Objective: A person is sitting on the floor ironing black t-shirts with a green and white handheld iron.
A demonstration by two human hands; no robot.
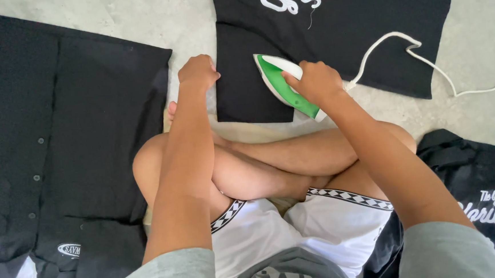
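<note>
**Iron on a black shirt, one hand steadying the cloth**

The person sits cross-legged on a pale concrete floor (194,16), seen from above. The right hand (317,83) is wrapped around the handle of a green and white iron (281,85), fingers curled tight over it, so the handle itself is mostly hidden. The iron rests on the lower part of a black T-shirt (367,28) spread flat on the floor straight ahead, with its pointed nose towards the upper left and its heel just past the shirt's lower edge. A white cord (420,54) runs from the iron's heel across the shirt and off over the floor to the right.

The left hand (197,72) is closed into a loose fist, knuckles up, at the left edge of the same shirt; it seems to press or pinch the hem there, though the fingertips are tucked under and the contact cannot be made out. The two hands are near each other, with the iron's nose between them.

To the left lies a black buttoned shirt (58,139), opened flat, with small oval patches near its lower end. To the right, beside the person's knee, sits a crumpled black garment (479,182) with pale lettering. The person wears white shorts (333,231) with a patterned trim and grey sleeves
</note>
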